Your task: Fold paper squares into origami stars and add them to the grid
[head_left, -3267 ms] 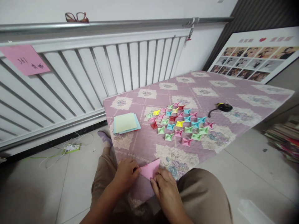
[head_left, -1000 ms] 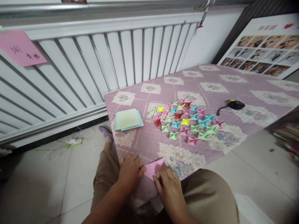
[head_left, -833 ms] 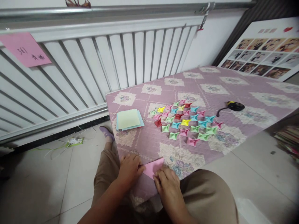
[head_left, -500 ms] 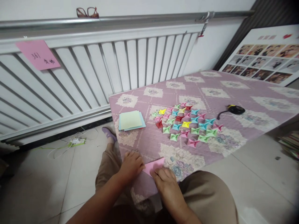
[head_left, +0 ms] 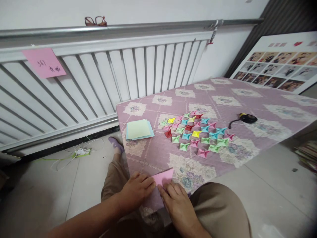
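Observation:
A folded sheet of pink origami paper [head_left: 165, 176] lies near the table's front corner. My left hand [head_left: 139, 189] is closed over its left end, fingers curled and pressed down. Along the lower edge my right hand [head_left: 177, 200] pinches and presses the fold, fingers together; its fingertips cover part of the sheet. Further in, several small folded paper pieces [head_left: 196, 133] in pink, green, blue, yellow and red stand in slanting rows. To their left is a stack of square paper [head_left: 138, 129], pale green on top with light blue beneath.
A purple flowered cloth [head_left: 153, 155] covers the table. A black object with a thin strap [head_left: 248, 118] lies at the right. Behind the table is a white radiator [head_left: 138, 72] with a pipe above; glasses [head_left: 95, 21] rest there. A power strip [head_left: 82, 152] sits on the floor.
My left hand has slid slightly down and right along the pink paper, with its fingers closer to my right hand. The view has tilted slightly.

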`<state>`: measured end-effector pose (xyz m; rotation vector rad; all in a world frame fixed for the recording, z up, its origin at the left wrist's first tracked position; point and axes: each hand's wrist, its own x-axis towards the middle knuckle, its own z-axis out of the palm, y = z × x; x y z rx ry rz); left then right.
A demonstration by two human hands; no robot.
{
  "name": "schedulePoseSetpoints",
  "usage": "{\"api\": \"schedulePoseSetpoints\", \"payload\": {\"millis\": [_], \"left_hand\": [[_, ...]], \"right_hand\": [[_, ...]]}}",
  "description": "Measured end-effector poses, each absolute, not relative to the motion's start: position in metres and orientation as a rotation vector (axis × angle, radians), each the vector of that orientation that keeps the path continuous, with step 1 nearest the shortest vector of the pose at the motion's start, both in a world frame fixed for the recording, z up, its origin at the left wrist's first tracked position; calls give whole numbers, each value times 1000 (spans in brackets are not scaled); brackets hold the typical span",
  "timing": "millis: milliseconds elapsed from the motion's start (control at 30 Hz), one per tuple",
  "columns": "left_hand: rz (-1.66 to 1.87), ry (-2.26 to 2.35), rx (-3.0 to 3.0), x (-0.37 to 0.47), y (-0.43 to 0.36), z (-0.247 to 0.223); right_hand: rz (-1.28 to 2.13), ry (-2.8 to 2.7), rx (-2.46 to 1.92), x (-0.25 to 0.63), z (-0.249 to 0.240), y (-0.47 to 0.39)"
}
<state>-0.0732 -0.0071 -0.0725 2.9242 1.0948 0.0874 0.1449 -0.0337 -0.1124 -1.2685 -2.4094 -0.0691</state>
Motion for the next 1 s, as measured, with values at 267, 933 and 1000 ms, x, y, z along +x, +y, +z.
{"api": "schedulePoseSetpoints", "payload": {"millis": [267, 933, 1000], "left_hand": [[6, 1395, 2823, -84, -16, -82], [110, 1692, 2681, -45, -25, -78], [167, 1630, 2671, -32, -28, -84]], "right_hand": [[-85, -2369, -1197, 161, -127, -42], [-221, -2392, -1186, 168, -114, -45], [-223, -2380, -1211, 166, -115, -47]]}}
